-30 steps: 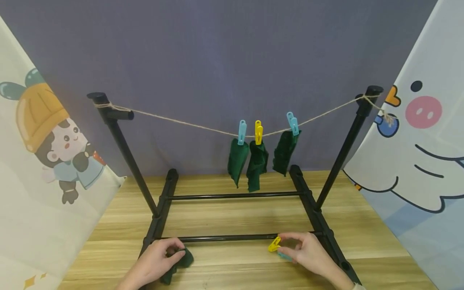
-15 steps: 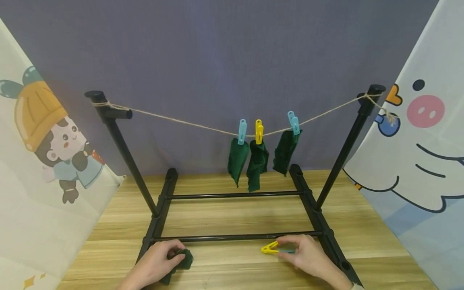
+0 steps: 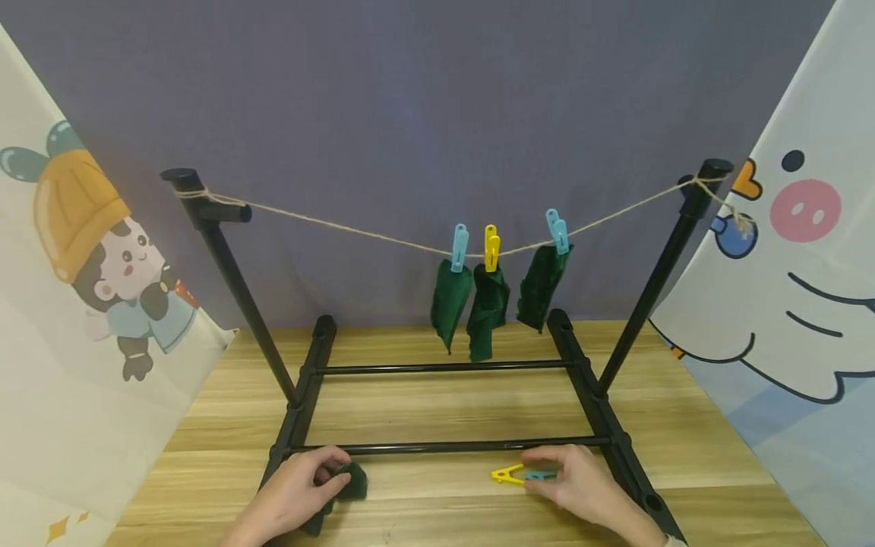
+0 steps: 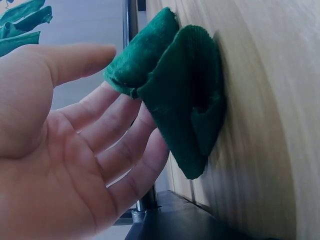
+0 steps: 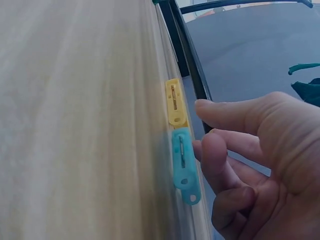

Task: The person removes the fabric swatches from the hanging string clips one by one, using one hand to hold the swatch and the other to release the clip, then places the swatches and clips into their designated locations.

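Note:
My left hand (image 3: 298, 490) pinches a small dark green cloth (image 3: 353, 482) at the table's near left. In the left wrist view the folded cloth (image 4: 182, 100) sits between thumb and fingers and reaches down to the wood. On the right, my right hand (image 3: 577, 482) hovers with thumb and fingertips apart around the handle end of a yellow clothespin (image 3: 506, 475). Behind it lies a light blue clothespin (image 3: 540, 475), partly within the hand's span. The right wrist view has the yellow clothespin (image 5: 175, 102) and the blue clothespin (image 5: 183, 160) end to end on the wood.
A twine line (image 3: 328, 222) sags between two black posts. Three green cloths hang there under a blue peg (image 3: 459, 248), a yellow peg (image 3: 491, 248) and another blue peg (image 3: 557, 232). The frame's front bar (image 3: 437, 448) runs just beyond both hands.
The yellow clothespin, earlier raised in my right fingertips, now lies flat on the table, a little further left. My right fingers have loosened from it. My left hand and its cloth barely move.

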`<state>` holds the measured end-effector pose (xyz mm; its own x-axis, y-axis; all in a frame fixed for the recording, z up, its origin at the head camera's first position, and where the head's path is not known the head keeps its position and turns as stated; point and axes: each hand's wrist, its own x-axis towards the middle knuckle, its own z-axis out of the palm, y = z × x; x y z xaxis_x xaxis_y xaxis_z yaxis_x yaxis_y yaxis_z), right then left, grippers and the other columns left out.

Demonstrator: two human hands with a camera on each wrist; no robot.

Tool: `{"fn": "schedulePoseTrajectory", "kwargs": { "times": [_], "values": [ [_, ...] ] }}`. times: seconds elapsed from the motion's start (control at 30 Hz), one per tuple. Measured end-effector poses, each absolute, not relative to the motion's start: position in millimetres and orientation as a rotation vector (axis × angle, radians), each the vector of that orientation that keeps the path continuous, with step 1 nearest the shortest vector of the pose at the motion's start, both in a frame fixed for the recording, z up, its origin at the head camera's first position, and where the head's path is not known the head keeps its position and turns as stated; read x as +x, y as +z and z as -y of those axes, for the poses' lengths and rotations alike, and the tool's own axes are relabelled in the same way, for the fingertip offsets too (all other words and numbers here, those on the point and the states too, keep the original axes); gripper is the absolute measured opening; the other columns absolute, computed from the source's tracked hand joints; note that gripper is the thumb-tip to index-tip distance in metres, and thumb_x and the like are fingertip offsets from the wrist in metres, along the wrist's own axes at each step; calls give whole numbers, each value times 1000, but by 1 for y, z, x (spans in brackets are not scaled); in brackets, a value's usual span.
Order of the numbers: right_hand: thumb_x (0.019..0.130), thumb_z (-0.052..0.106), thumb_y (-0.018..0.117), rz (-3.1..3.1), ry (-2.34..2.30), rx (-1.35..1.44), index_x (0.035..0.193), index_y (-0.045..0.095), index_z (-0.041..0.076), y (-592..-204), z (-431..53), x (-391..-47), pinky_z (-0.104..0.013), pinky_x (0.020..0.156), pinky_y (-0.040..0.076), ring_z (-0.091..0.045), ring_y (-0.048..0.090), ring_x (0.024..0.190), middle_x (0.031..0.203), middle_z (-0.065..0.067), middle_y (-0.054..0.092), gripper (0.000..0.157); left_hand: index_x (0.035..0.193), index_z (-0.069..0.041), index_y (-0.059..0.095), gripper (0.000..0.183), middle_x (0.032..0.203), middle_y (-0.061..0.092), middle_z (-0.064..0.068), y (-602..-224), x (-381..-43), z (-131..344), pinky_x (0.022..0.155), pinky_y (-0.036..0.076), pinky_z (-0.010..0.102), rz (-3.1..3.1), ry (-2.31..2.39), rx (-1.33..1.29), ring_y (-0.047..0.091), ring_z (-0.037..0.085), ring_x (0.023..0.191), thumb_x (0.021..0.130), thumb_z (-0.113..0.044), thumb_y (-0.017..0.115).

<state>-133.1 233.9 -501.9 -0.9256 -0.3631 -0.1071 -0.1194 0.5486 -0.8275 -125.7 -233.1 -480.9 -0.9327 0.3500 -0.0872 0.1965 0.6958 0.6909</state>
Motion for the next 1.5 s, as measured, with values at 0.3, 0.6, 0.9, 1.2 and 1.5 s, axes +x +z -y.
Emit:
{"fn": "schedulePoseTrajectory", "kwargs": {
  "times": [0.3,0.6,0.9,1.2,1.5],
  "values": [
    [99,32,78,-2620,-1362,-476,122,78,5,-491,-239,-138,-18,38,35,-1,48,40,95,2,82,35,129,-3,68,34,110,79,1,-475,-125,238,71,56,21,-2712,1152,527,69,0,85,105,-28,69],
    [103,38,72,-2616,-1365,-430,124,77,5,-476,-231,-144,-19,38,33,-2,45,40,74,-3,77,40,129,-9,70,34,114,78,-1,-463,-129,235,78,57,23,-2716,1144,506,70,3,95,107,-35,65],
    [103,39,72,-2824,-1161,-540,119,81,12,-463,-219,-152,-21,38,29,0,33,40,55,8,62,33,129,-6,70,35,117,78,7,-454,-132,227,79,58,22,-2715,1163,545,70,3,94,108,-33,64],
    [102,34,74,-2872,-1150,-596,117,82,20,-447,-213,-158,-21,38,29,1,36,41,65,10,68,22,127,-9,72,33,111,78,-3,-447,-140,214,77,58,23,-2766,1106,623,70,2,93,108,-34,65],
    [101,30,75,-2919,-1172,-672,116,82,20,-434,-210,-165,-20,37,27,6,31,38,52,10,59,19,125,-19,73,27,110,77,-7,-438,-148,202,77,56,23,-2788,1072,595,68,0,94,108,-39,63]
  ]
}}
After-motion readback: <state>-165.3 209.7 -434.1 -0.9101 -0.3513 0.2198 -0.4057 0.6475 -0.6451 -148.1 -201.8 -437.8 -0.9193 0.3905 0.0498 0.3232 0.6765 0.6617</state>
